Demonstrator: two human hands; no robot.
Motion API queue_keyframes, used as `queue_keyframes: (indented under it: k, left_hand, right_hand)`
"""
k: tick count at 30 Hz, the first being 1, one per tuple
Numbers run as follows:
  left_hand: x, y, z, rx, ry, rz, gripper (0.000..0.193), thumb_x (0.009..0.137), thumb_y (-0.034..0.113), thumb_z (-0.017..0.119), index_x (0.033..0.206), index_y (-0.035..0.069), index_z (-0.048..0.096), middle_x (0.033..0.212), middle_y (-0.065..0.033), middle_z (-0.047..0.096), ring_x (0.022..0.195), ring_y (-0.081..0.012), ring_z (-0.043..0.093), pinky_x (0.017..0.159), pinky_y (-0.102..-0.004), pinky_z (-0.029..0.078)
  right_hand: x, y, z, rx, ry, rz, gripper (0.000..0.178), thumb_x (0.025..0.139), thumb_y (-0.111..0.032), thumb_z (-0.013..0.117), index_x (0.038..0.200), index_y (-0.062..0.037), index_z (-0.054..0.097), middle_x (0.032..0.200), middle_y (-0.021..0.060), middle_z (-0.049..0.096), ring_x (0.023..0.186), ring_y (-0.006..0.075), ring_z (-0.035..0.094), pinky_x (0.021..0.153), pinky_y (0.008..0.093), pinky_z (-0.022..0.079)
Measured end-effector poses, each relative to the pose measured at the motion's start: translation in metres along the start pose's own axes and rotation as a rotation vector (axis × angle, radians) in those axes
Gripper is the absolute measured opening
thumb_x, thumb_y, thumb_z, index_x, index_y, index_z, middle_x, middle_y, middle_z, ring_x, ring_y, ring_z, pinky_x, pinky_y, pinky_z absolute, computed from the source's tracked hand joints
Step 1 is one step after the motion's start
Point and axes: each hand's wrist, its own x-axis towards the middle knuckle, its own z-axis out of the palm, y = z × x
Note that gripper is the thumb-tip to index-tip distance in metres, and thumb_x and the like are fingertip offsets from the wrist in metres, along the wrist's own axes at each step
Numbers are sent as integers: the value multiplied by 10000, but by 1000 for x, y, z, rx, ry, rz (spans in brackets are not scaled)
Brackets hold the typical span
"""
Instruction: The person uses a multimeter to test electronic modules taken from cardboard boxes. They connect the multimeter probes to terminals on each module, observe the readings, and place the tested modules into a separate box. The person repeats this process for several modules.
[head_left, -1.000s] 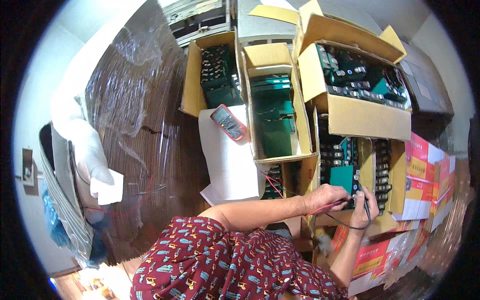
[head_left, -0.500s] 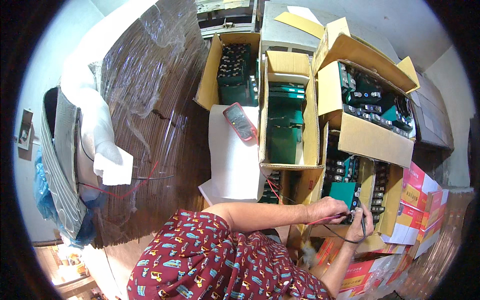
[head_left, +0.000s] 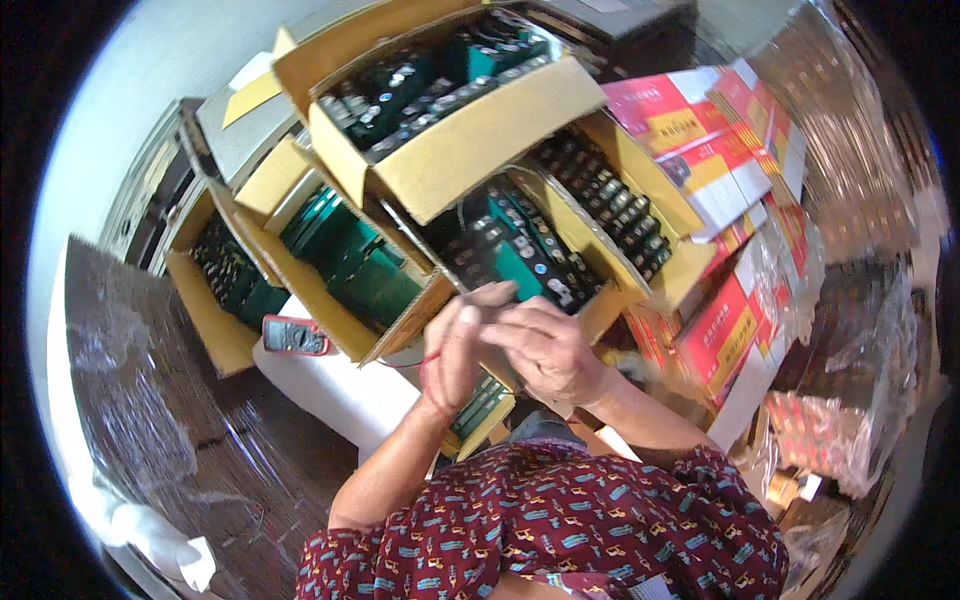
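My left hand (head_left: 455,352) is closed, and a red test lead (head_left: 427,385) loops round its wrist and up into the palm. Beside it, my right hand (head_left: 548,348) has its fingers bent together toward the left fingertips. What the right fingers pinch is too blurred to make out. Both hands are at the near edge of a cardboard box holding green battery cells (head_left: 515,268) with metal terminals on top. To the left, a red-and-grey multimeter (head_left: 295,335) lies on a white foam sheet (head_left: 335,395).
An open carton (head_left: 480,130) of cells stands raised behind the hands. Further cartons (head_left: 415,335) of green cells are at left. At right are a box (head_left: 680,215) with rows of cells and red-and-white printed cartons (head_left: 725,335). Plastic-wrapped stacks (head_left: 140,370) flank the left side.
My view has turned to the right, so the boxes appear tilted and shifted left. My hands have drawn back from the green cell toward me, and their fingertips have come together.
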Motion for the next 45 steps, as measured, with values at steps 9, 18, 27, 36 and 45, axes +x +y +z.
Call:
queue_keyframes:
  k: [9, 18, 27, 36, 45]
  left_hand:
    - [-61, -19, -50, 507, 234, -292, 231, 1066, 203, 535, 1003, 6, 636, 849, -48, 645, 755, -126, 593, 721, -295, 496]
    - [-151, -186, -158, 1422, -578, -722, 406, 869, 289, 724, 1198, 80, 611, 1120, -200, 723, 1068, -416, 680, 884, -524, 553]
    - [-201, -242, -173, 1512, -873, -739, 488, 874, 90, 567, 1362, 86, 565, 1298, -241, 666, 1211, -426, 637, 1002, -517, 508]
    - [-217, -294, -206, 1473, -1111, -506, 599, 796, 39, 674, 1354, -90, 500, 1275, -317, 627, 1237, -472, 594, 1016, -510, 493]
    - [-200, -311, -176, 1643, -1141, -586, 721, 746, 53, 749, 1402, -81, 483, 1183, -281, 658, 1158, -457, 613, 967, -512, 509]
  right_hand:
    - [-1, 64, 1, -298, -273, 737, 840, 787, -358, 782, 1433, 30, 412, 1154, 296, 677, 1055, 456, 678, 956, 509, 550]
    - [-7, 99, -29, -65, -93, 824, 252, 753, -169, 721, 929, 1, 660, 857, 206, 717, 844, 321, 714, 775, 450, 558]
    - [-157, -116, -61, 546, 1064, 603, 341, 850, -127, 766, 1150, -41, 629, 933, 24, 640, 830, 134, 590, 740, 362, 519]
    - [-425, -286, 11, 407, 1822, 1085, 463, 901, -92, 771, 1306, 13, 571, 1223, 128, 668, 1033, 224, 679, 822, 352, 588]
    - [-635, -379, 85, 138, 2406, 1402, 252, 870, -20, 742, 1111, 19, 679, 1008, 96, 729, 823, 207, 713, 717, 346, 600]
